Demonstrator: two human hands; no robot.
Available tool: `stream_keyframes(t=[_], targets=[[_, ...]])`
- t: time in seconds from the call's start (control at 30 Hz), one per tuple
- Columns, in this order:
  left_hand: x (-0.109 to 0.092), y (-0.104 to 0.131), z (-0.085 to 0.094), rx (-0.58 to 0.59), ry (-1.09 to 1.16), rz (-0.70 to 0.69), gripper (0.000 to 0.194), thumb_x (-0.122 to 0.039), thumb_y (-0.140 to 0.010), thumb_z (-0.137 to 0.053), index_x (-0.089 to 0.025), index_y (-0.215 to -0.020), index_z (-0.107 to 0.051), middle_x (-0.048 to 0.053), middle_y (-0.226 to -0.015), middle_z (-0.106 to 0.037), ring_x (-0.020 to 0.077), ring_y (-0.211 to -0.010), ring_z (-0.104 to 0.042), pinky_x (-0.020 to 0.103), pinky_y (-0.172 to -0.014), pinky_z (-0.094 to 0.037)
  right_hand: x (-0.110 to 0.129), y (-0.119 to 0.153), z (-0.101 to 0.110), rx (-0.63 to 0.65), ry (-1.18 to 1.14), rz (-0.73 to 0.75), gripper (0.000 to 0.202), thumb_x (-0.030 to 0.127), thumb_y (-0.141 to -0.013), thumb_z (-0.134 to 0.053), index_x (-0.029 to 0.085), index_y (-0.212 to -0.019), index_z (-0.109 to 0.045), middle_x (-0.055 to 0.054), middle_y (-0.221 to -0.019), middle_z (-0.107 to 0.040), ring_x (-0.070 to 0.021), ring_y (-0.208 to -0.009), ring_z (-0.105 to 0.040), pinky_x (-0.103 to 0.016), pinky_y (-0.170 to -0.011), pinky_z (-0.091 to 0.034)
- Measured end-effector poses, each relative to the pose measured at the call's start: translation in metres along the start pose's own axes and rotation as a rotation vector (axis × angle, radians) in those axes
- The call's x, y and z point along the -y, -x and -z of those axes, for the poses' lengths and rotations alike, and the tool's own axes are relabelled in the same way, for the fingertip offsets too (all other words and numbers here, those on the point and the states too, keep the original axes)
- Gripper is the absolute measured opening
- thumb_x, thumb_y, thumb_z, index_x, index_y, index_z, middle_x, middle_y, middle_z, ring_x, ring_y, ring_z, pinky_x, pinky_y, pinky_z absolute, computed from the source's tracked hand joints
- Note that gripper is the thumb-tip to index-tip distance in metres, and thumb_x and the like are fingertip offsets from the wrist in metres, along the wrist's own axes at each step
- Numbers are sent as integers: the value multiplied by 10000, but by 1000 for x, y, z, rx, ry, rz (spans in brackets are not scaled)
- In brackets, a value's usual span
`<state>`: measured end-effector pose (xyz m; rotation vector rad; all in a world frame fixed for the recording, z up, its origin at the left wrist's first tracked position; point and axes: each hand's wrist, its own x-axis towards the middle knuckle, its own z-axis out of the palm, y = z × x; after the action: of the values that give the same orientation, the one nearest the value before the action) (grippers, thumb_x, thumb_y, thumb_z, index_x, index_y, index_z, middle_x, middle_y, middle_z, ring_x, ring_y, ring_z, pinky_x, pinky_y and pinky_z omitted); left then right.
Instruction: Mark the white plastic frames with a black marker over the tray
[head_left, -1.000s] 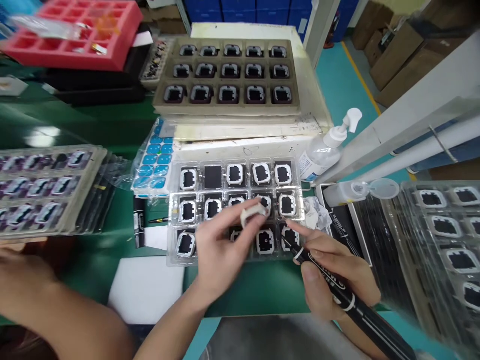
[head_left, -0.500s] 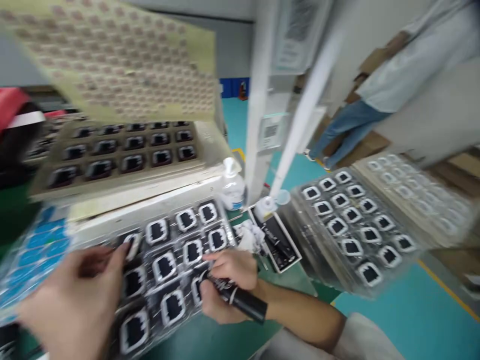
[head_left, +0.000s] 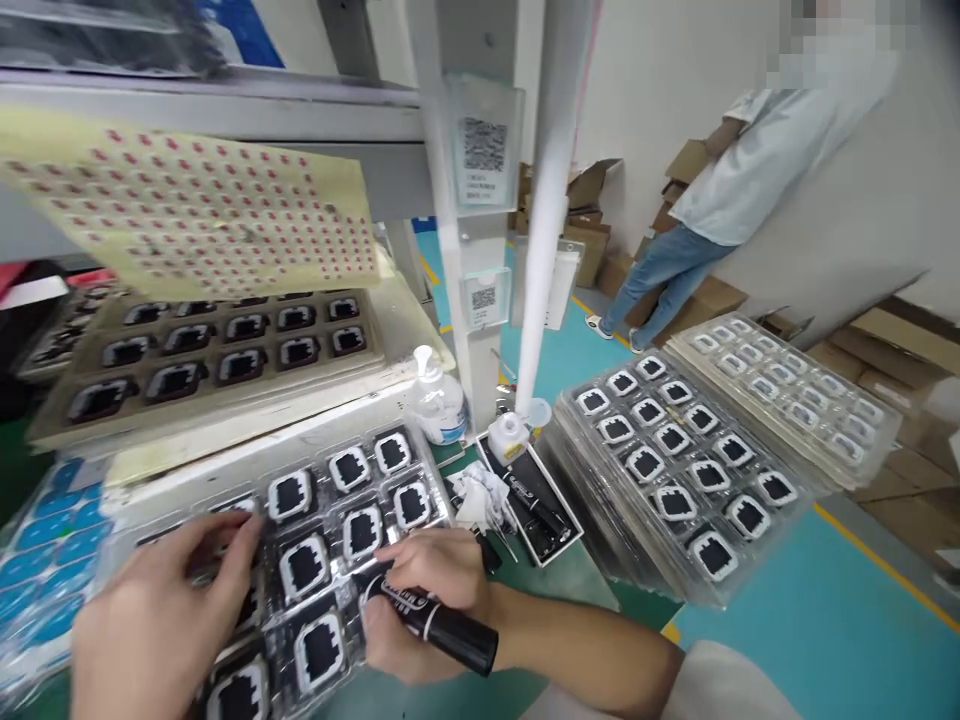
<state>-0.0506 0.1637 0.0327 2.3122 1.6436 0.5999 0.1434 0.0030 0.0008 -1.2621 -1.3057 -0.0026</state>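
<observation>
My right hand (head_left: pixel 427 605) is closed around a thick black marker (head_left: pixel 457 635). Its tip end points left, over the clear plastic tray (head_left: pixel 281 625) in front of me. Square black parts with white rims (head_left: pixel 362 531) sit in the tray's pockets. My left hand (head_left: pixel 169 600) is over the tray's left side, thumb and fingers pinched on one such square part (head_left: pixel 241 505). Only a bit of that part's pale edge shows past the fingertips; the hand covers the rest.
Behind the tray, more dark parts fill a beige tray (head_left: pixel 360 375) under a yellow sticker sheet (head_left: pixel 225 215). A pump bottle (head_left: pixel 441 405), small white bottle (head_left: pixel 508 437) and box of markers (head_left: pixel 574 525) stand near the post. Stacked trays (head_left: pixel 555 450) rise at right; a person (head_left: pixel 720 190) stands beyond.
The view has shifted and sharpened. The part in my left fingers showed tilted up before; now it is lower and mostly covered. My right hand keeps the marker over the same area of the tray.
</observation>
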Motion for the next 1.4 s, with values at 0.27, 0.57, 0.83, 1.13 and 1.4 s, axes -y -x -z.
stream_keyframes(t=[0.27,0.57,0.83,1.13,1.4], targets=[[-49,-1,21,-37,-72,-71,376,-358,-1020,-476,-194,-997,-813,167,-1047,-832,371,-1045,-747,455,-966,-546,21,-20,32,8,-208,97,166,94,-894,-678,225,-971,-612,-3,-767,-692,-213,-818,-820,-363,-853,-725],[-76,-21,8,-4,-111,24,431,-402,-945,-788,-148,-1286,-721,163,-1071,-788,367,-1090,-731,414,-894,-547,19,-20,35,39,-205,99,219,52,-883,-715,226,-999,-648,-27,-822,-745,-259,-858,-838,-378,-768,-730],[-74,-9,0,-14,38,-27,110,-237,-940,-761,-195,-875,-682,135,-1006,-771,350,-1092,-716,457,-962,-553,17,-21,34,12,-203,80,214,59,-886,-728,225,-995,-647,-14,-834,-726,-251,-861,-835,-367,-748,-719],[-93,49,-6,118,1253,235,415,-339,-842,-927,-181,-1159,-711,58,-919,-851,224,-846,-846,318,-753,-705,17,-25,46,-14,-355,-36,264,41,-943,-666,233,-1122,-639,7,-840,-727,-277,-976,-839,-505,-942,-731],[-116,85,-22,184,1415,218,182,-250,-882,-889,-158,-1006,-793,52,-876,-854,144,-732,-805,201,-695,-674,27,-40,46,75,-214,68,291,18,-895,-733,228,-1092,-696,-34,-929,-785,-291,-1022,-844,-439,-923,-750]])
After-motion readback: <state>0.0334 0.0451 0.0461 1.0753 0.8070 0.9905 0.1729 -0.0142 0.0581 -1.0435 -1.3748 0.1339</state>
